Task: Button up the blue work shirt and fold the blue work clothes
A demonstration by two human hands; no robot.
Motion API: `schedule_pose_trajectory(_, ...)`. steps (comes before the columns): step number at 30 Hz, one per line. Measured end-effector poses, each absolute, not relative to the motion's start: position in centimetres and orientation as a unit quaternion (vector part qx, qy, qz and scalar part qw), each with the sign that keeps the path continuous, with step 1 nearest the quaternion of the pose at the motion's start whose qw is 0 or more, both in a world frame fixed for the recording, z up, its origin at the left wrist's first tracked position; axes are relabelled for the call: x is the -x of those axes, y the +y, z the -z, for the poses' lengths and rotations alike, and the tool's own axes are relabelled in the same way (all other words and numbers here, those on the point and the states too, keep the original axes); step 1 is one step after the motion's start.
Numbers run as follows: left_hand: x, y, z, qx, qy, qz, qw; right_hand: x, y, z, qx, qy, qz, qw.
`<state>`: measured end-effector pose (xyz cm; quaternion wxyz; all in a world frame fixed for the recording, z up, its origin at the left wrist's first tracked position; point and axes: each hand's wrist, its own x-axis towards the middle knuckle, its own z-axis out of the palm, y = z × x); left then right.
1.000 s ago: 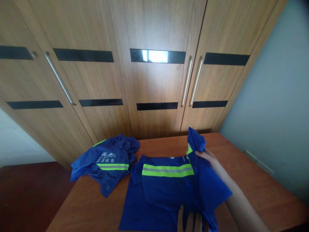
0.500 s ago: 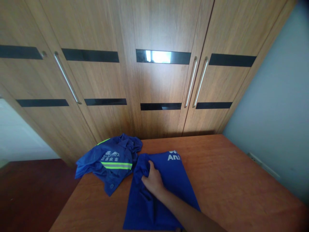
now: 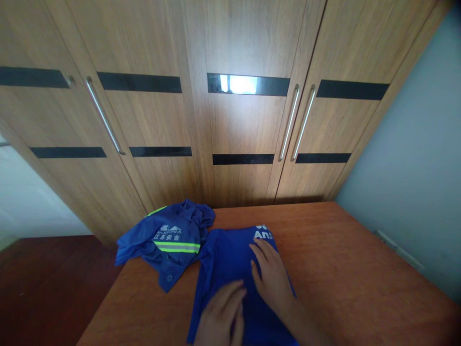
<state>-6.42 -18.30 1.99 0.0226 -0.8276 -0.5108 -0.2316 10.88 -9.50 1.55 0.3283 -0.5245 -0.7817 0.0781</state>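
Note:
A blue folded shirt (image 3: 230,259) with white lettering at its far right corner lies on the wooden table (image 3: 338,274). Over its right part is my right hand (image 3: 272,276), fingers stretched out and slightly apart, close to the lettering. My left hand (image 3: 221,312) is above the near part of the shirt, a bit blurred, its fingers extended and loosely bent with nothing gripped. The shirt's left edge is rumpled in a lengthwise fold. Just left of it lies a crumpled dark blue work jacket (image 3: 169,240) with a yellow-green reflective strip, touching or nearly touching the shirt.
Behind the table stands a wooden wardrobe (image 3: 241,125) with black strips and long metal handles (image 3: 289,122). A pale wall (image 3: 414,192) with a low socket strip (image 3: 398,250) borders the right side. Dark red floor (image 3: 54,288) shows at left.
My right hand has let go of the bunched fabric at the shirt's left side and moved right, now spread out. My left hand has come into view; the shirt lies flatter.

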Motion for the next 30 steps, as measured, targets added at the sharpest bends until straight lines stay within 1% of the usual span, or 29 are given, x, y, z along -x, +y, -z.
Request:
schedule_pose_trajectory(2, 7.3, -14.9, -2.0, 0.803, -0.547, 0.233, 0.049, -11.4, -9.7, -0.8, 0.537, -0.795, -0.012, 0.282)
schedule_pose_trajectory(4, 7.7, -12.1, -1.5, 0.803, -0.555, 0.200, 0.082, -11.9, -9.8, 0.1, 0.543, -0.804, 0.023, 0.242)
schedule_pose_trajectory(6, 8.1, -10.4, -0.5, 0.813, -0.548, 0.167, 0.104, -12.6, -9.8, 0.9, 0.543, -0.811, 0.037, 0.216)
schedule_pose_trajectory(9, 8.7, -9.7, 1.1, 0.830, -0.531, 0.132, 0.111, -13.9, -9.8, 2.0, 0.539, -0.819, 0.034, 0.195)
schedule_pose_trajectory(18, 9.5, -9.6, 1.9, 0.830, -0.540, 0.118, 0.070, -14.8, -9.5, 2.4, 0.540, -0.828, 0.014, 0.154)
schedule_pose_trajectory(23, 9.7, -9.7, 1.9, 0.830, -0.545, 0.116, 0.021, -15.2, -9.3, 2.9, 0.534, -0.831, 0.022, 0.154)
schedule_pose_trajectory(30, 9.0, -10.9, 2.0, 0.847, -0.517, 0.124, -0.008, -19.2, -6.9, 2.2, 0.477, -0.870, 0.020, 0.125)
